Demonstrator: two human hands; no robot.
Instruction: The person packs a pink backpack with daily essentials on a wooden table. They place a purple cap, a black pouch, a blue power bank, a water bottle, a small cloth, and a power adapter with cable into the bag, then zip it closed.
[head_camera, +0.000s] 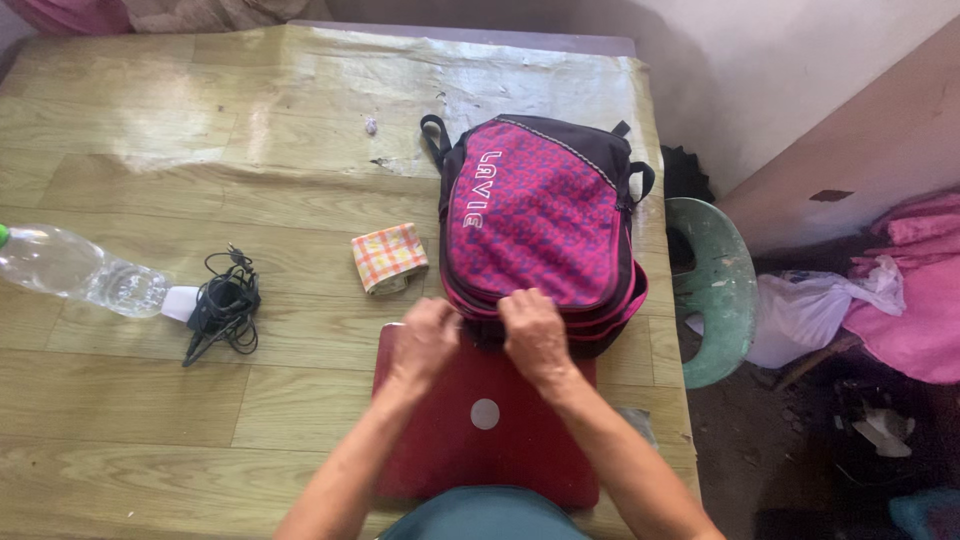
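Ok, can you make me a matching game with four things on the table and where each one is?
Things:
1. pink and purple fabric backpack
2. clear plastic bottle
3. checked orange cloth pouch
4. flat red laptop

Places:
A. at the table's left edge
B. nearest the person, under both forearms
C. just left of the backpack
D. at the table's right side, both hands at its near edge

Pairs: 1-D, 2-A, 3-C, 4-B
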